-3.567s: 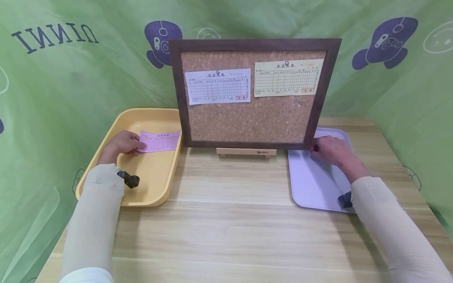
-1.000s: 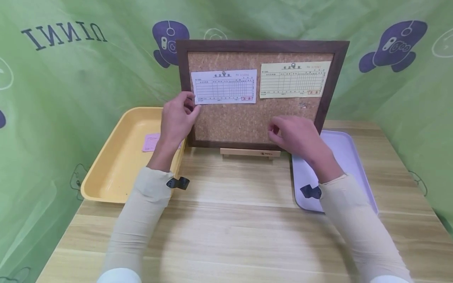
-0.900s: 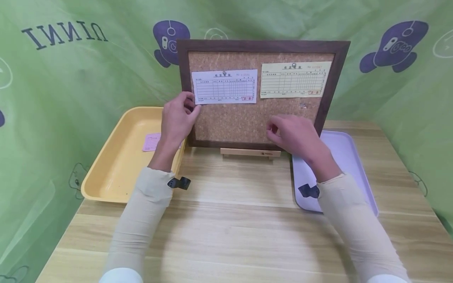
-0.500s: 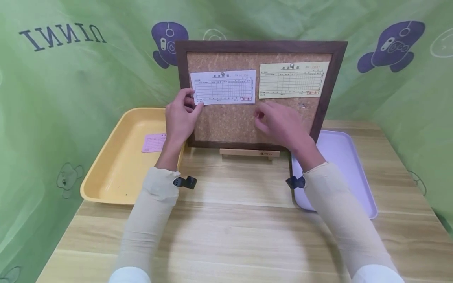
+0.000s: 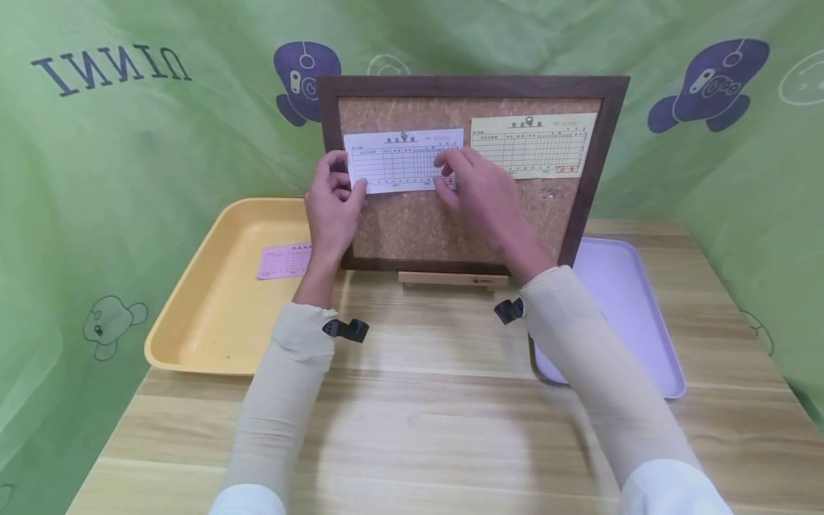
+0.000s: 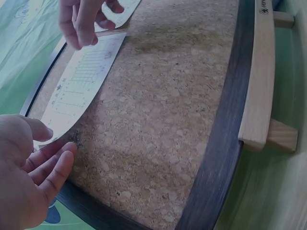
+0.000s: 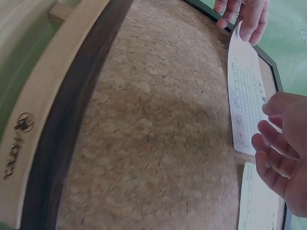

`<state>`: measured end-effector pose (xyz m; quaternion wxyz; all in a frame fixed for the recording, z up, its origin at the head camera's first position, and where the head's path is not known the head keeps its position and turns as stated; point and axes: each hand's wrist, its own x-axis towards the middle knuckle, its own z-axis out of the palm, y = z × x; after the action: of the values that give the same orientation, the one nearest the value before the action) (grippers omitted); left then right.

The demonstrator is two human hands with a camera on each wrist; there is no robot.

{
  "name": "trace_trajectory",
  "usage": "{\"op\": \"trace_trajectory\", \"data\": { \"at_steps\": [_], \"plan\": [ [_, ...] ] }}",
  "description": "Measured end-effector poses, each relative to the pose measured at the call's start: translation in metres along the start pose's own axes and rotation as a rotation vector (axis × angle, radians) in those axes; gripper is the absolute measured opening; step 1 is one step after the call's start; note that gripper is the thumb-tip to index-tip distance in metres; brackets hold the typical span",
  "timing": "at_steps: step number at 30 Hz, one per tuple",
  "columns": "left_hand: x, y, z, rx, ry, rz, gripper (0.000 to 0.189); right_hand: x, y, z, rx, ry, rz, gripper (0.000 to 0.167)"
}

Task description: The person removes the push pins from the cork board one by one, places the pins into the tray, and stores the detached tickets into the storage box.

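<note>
A white receipt slip [image 5: 386, 163] hangs from a push pin [image 5: 404, 136] on the framed cork board [image 5: 418, 229]. My left hand [image 5: 330, 214] pinches its lower left corner, thumb in front and fingers behind, as the left wrist view of the slip [image 6: 84, 79] shows; that corner lifts off the cork. My right hand [image 5: 486, 197] hovers in front of the slip's right part, covering its lower right corner. In the right wrist view, the right hand's [image 7: 288, 158] fingers curl loosely with nothing visible between them. A pale yellow receipt slip [image 5: 534, 146] is pinned on the right, partly behind that hand.
At left stands a yellow tray [image 5: 193, 307] holding a pink receipt slip [image 5: 283, 262], partly hidden by my left hand. A lilac tray [image 5: 634, 315] lies at right. The board leans on a wooden stand [image 5: 450, 278] upon the wooden table [image 5: 425, 443].
My left hand went from the pink slip in the yellow tray to the white slip's corner and took hold of it. My right hand left the lilac tray and rose leftward over the white slip.
</note>
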<state>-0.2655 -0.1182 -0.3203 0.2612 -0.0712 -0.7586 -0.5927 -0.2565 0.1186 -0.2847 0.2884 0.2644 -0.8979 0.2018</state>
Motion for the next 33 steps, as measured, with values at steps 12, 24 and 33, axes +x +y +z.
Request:
{"op": "trace_trajectory", "data": {
  "at_steps": [12,24,33],
  "plan": [
    [0.003,0.001,0.007,-0.188,0.009,-0.064,0.051,0.031,-0.010,0.008,0.038,0.035,0.085,0.021],
    [0.005,0.001,0.011,-0.217,-0.004,-0.065,0.014,0.045,-0.015,0.014,0.050,0.033,0.105,0.020],
    [0.004,0.000,0.012,-0.217,-0.017,-0.086,0.019,0.057,-0.020,0.018,0.000,0.105,0.095,0.018]
  ]
}}
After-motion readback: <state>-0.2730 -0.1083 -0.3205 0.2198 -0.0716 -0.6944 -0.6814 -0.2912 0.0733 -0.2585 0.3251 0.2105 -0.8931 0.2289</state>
